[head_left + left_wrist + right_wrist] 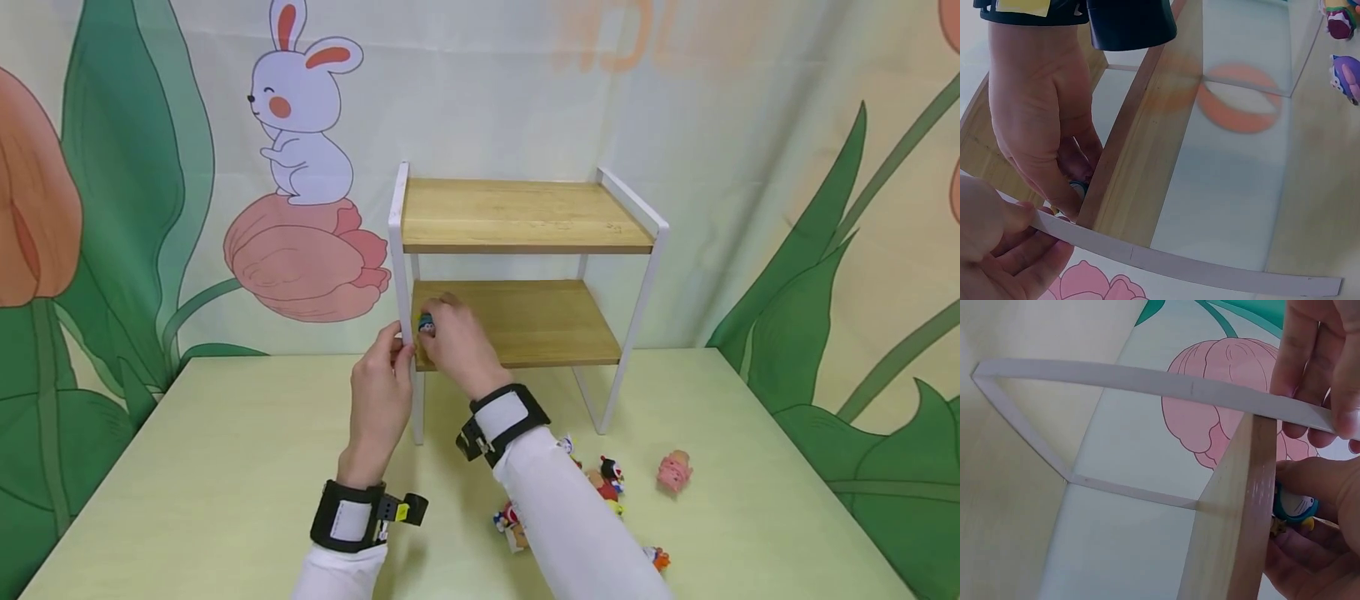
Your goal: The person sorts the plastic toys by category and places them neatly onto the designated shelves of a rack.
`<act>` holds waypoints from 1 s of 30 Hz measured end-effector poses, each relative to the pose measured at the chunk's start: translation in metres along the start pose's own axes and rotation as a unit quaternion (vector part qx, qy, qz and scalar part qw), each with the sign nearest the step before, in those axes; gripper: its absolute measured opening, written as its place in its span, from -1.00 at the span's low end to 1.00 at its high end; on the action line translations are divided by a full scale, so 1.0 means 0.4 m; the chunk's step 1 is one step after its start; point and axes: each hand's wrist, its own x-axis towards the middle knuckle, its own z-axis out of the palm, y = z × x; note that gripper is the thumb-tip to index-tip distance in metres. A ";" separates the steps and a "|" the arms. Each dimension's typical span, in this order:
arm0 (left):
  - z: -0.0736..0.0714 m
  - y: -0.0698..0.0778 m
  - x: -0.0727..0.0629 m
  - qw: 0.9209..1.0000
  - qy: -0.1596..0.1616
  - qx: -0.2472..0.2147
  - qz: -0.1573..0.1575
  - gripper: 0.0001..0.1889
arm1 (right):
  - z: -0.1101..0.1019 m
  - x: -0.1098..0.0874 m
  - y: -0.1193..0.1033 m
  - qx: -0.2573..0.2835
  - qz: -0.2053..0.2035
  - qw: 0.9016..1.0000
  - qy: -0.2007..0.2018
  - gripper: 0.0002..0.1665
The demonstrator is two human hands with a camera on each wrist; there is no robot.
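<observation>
My right hand (463, 343) reaches over the left end of the lower wooden shelf board (543, 325). Its thumb and fingers pinch a small blue figurine (427, 323), down at the board's surface. The right wrist view shows the figurine (1296, 505) with a white face patch and a bit of yellow, partly covered by the fingers. Just to the left, my left hand (381, 392) grips the white metal post (405, 292) of the two-tier rack between thumb and fingers.
The upper board (525, 217) spans the rack above my hands. Several small toy figurines (611, 471) lie on the table by my right forearm, partly hidden by the sleeve. A pink figurine (675, 472) lies farther right. Behind the rack hangs a printed cloth (487, 92).
</observation>
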 end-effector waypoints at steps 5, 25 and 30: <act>0.003 -0.001 0.002 1.000 -0.002 -0.004 -0.005 -0.65 | 0.004 -0.001 0.003 0.023 0.019 1.000 0.006 -0.72; -0.003 0.001 0.010 1.000 0.002 0.002 0.001 -0.66 | -0.018 -0.012 0.009 0.049 0.011 0.999 0.008 -0.31; 0.002 -0.005 0.000 1.000 -0.002 -0.003 -0.001 -0.66 | -0.056 -0.030 0.017 0.049 0.035 0.998 -0.016 -0.23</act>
